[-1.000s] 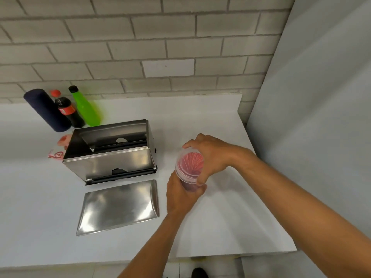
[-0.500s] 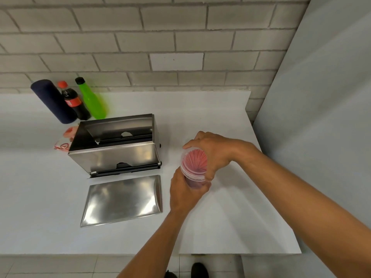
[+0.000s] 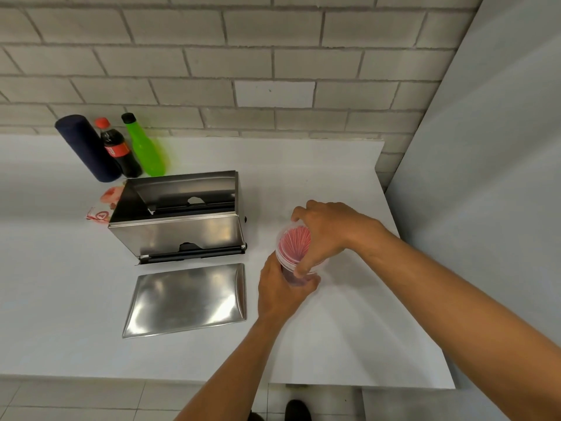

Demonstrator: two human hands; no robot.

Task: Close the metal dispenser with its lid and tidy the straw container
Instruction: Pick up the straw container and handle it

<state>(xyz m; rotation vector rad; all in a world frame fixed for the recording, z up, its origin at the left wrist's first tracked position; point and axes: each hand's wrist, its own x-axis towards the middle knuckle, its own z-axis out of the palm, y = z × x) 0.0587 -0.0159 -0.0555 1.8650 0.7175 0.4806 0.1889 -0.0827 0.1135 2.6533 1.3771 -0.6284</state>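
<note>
While both hands gripped the straw cup (image 3: 294, 247) right of the dispenser (image 3: 179, 221) | left hand (image 3: 280, 291) clamped its base, right hand (image 3: 326, 232) closed over its rim | lid (image 3: 186, 299) lay flat in front, dispenser open | risk, I judged: a hard twist could tip the cup and spill straws on the counter (image 3: 334, 177).

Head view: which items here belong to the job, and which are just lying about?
Job: open stainless-steel dispenser box; flat steel lid; clear plastic container of red straws, held by both hands.

Lying about: dark blue cylinder; cola bottle; green bottle; red-and-white wrapper.
</note>
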